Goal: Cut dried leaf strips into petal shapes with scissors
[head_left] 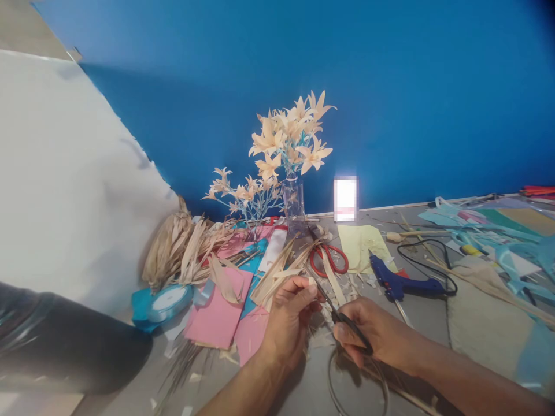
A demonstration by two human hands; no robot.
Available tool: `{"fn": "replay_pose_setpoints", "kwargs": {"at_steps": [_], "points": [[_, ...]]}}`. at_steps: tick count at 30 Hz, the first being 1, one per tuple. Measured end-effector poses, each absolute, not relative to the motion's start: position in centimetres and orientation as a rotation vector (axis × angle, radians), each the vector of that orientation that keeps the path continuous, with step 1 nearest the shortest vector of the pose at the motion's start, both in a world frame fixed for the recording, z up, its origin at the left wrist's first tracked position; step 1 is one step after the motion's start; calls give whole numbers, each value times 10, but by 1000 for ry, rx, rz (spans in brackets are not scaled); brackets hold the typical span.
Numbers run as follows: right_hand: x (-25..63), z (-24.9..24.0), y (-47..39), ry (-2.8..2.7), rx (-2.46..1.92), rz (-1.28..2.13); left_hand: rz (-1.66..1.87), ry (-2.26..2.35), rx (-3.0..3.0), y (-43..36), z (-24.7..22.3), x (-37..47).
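Observation:
My left hand (288,320) is closed in a pinch, with a small pale piece of dried corn husk (311,282) at its fingertips. In my right hand (373,329) is a pair of black-handled scissors (356,333), its fingers wrapped round the handles. The scissor blades point up and left, close beside my left fingertips; whether they touch the husk I cannot tell. Just beyond my hands lie husk strips (277,277) and red-handled scissors (330,260). Small cut scraps are scattered between and under the hands.
A clear vase (295,208) of cream husk flowers (295,136) stands near the blue wall. Pink paper (219,312), a ribbon roll (171,301) and a husk bundle (167,251) lie left. A blue glue gun (405,284) with a black cord and yellow paper (368,245) lie right.

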State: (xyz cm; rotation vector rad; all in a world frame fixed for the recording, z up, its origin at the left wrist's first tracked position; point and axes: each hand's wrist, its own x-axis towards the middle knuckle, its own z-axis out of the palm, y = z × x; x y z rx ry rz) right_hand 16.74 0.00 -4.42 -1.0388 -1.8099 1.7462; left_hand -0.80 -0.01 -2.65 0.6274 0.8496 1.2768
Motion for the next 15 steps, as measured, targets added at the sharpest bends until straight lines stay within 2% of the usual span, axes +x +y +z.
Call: {"fn": "replay_pose_setpoints", "kwargs": {"at_steps": [15], "points": [[167, -47, -2, -1782, -1038, 1765, 1279, 849, 589, 0, -30, -8]]}}
